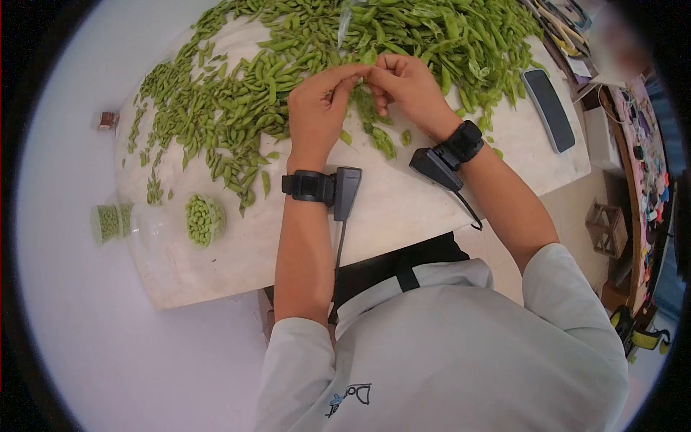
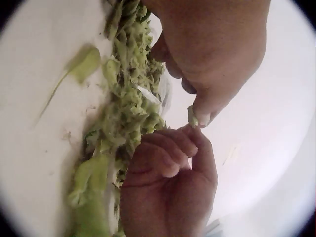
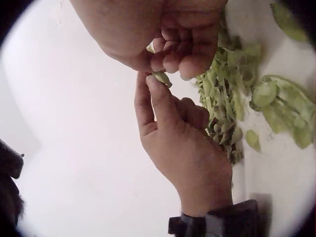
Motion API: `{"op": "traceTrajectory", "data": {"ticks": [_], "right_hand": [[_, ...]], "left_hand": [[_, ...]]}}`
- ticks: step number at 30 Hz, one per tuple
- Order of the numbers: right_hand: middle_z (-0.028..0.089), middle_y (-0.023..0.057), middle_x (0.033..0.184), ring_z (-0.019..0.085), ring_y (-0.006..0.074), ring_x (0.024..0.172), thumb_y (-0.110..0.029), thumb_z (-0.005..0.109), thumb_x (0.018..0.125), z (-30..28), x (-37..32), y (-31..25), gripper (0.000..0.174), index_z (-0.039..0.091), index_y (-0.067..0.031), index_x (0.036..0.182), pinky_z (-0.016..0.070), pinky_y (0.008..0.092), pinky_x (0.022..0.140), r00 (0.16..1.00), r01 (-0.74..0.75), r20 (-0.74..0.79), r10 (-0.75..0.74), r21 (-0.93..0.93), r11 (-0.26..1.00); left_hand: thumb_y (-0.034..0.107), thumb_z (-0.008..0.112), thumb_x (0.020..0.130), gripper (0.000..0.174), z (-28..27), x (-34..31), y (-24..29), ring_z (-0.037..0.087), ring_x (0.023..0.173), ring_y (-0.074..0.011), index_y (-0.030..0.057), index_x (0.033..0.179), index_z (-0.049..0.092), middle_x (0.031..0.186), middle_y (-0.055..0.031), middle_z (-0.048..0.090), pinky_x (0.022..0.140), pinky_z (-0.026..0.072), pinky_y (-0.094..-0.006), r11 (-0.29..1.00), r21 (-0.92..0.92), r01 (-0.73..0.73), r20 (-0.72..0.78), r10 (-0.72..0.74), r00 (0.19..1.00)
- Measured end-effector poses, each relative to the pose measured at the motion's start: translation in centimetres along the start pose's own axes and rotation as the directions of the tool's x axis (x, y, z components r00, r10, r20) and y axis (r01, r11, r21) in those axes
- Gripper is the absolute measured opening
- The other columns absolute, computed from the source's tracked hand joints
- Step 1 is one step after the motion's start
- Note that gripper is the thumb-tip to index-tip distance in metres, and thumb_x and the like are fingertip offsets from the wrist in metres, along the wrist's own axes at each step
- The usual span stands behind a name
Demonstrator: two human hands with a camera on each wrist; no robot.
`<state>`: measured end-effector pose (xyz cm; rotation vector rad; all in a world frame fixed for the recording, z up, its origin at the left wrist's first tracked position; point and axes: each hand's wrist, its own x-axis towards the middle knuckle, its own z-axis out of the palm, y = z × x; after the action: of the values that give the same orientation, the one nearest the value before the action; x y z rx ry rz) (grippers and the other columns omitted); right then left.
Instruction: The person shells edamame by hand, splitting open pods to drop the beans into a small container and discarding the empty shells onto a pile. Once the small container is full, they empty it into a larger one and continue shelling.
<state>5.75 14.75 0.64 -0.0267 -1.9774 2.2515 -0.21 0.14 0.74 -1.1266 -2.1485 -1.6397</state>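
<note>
My left hand (image 1: pixel 314 108) and right hand (image 1: pixel 414 93) meet at the fingertips above the near side of the soybean pod heap (image 1: pixel 245 101). In the left wrist view, a small green soybean pod (image 2: pixel 192 116) sits between the left thumb and the right fingertips. The right wrist view shows the left thumb and index finger pinching this pod (image 3: pixel 162 78), while curled right fingers hold its other end. Below the hands, loose pods and a flat green pod (image 1: pixel 383 142) lie on the pale tabletop (image 1: pixel 389 209). From the head view the held pod is hidden by the fingers.
A clear cup (image 1: pixel 222 216) of shelled green beans stands left of the left forearm. To the right lies a phone (image 1: pixel 549 110), near the table's edge. Larger pods in a clear plastic bag (image 1: pixel 345 25) are heaped at the back. A white wall borders the left side.
</note>
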Motion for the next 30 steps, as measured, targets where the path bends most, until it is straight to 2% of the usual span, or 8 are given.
{"op": "traceTrajectory", "data": {"ticks": [3, 6, 15, 21, 24, 27, 30], "right_hand": [[0.053, 0.0021, 0.059, 0.050, 0.0088, 0.047, -0.022, 0.055, 0.090, 0.0, 0.0, -0.2, 0.026, 0.051, -0.0022, 0.073, 0.0414, 0.0225, 0.045, 0.998, -0.052, -0.030, 0.054, 0.065, 0.997], [0.052, 0.0014, 0.061, 0.050, 0.0082, 0.049, -0.022, 0.056, 0.090, 0.2, -0.1, -0.6, 0.025, 0.053, -0.0022, 0.075, 0.0429, 0.0225, 0.046, 0.995, -0.087, -0.030, 0.092, 0.127, 0.988], [0.050, -0.0006, 0.062, 0.049, 0.0079, 0.051, -0.021, 0.057, 0.089, 0.0, 0.1, -0.2, 0.023, 0.053, -0.0035, 0.075, 0.0438, 0.0225, 0.046, 0.991, -0.134, -0.002, 0.137, 0.206, 0.969], [0.050, -0.0010, 0.061, 0.048, 0.0075, 0.051, -0.022, 0.056, 0.090, 0.0, 0.0, -0.2, 0.024, 0.053, -0.0046, 0.074, 0.0436, 0.0223, 0.046, 0.988, -0.152, 0.017, 0.153, 0.289, 0.945], [0.050, -0.0012, 0.061, 0.048, 0.0074, 0.050, -0.023, 0.056, 0.090, 0.1, 0.1, -0.2, 0.025, 0.053, -0.0051, 0.073, 0.0433, 0.0222, 0.046, 0.988, -0.151, 0.004, 0.155, 0.253, 0.956], [0.051, -0.0014, 0.061, 0.048, 0.0072, 0.050, -0.023, 0.056, 0.090, -0.1, 0.1, -0.1, 0.025, 0.053, -0.0055, 0.072, 0.0432, 0.0220, 0.046, 0.986, -0.160, 0.004, 0.164, 0.241, 0.957], [0.051, -0.0014, 0.061, 0.049, 0.0073, 0.050, -0.023, 0.057, 0.089, -0.2, 0.2, 0.0, 0.025, 0.053, -0.0056, 0.072, 0.0434, 0.0219, 0.046, 0.984, -0.173, 0.013, 0.176, 0.268, 0.948]], "left_hand": [[0.012, 0.066, 0.081, 0.020, -0.3, -0.1, 0.5, 0.042, 0.059, -0.0053, 0.0075, 0.100, 0.068, 0.075, 0.0027, 0.060, 0.054, 0.0372, -0.0201, 0.979, 0.041, 0.198, 0.047, -0.200, 0.979], [0.013, 0.067, 0.080, 0.019, -0.6, 0.0, 1.1, 0.038, 0.058, -0.0054, 0.0087, 0.098, 0.070, 0.076, 0.0040, 0.060, 0.052, 0.0357, -0.0196, 0.961, 0.147, 0.233, 0.075, -0.246, 0.966], [0.012, 0.070, 0.077, 0.023, -0.2, -0.3, 0.4, 0.036, 0.056, -0.0046, 0.0082, 0.100, 0.069, 0.065, 0.0035, 0.051, 0.049, 0.0319, -0.0189, 0.964, 0.111, 0.241, 0.011, -0.244, 0.970], [0.013, 0.070, 0.078, 0.018, 0.0, -0.1, 0.6, 0.036, 0.055, -0.0045, 0.0067, 0.094, 0.070, 0.061, 0.0022, 0.046, 0.048, 0.0314, -0.0193, 0.975, 0.136, 0.175, -0.020, -0.174, 0.985], [0.011, 0.069, 0.078, 0.016, -0.3, -0.1, 1.2, 0.037, 0.055, -0.0044, 0.0053, 0.093, 0.068, 0.059, 0.0017, 0.044, 0.048, 0.0321, -0.0193, 0.962, 0.162, 0.219, 0.001, -0.222, 0.975], [0.011, 0.067, 0.080, 0.015, -0.4, 0.0, 1.3, 0.037, 0.056, -0.0045, 0.0039, 0.093, 0.064, 0.059, 0.0022, 0.042, 0.048, 0.0329, -0.0197, 0.957, 0.204, 0.207, 0.043, -0.220, 0.975], [0.011, 0.066, 0.082, 0.016, -0.1, -0.2, 0.3, 0.040, 0.060, -0.0046, 0.0043, 0.093, 0.058, 0.068, 0.0016, 0.047, 0.049, 0.0348, -0.0203, 0.968, 0.125, 0.220, 0.066, -0.229, 0.971]]}}
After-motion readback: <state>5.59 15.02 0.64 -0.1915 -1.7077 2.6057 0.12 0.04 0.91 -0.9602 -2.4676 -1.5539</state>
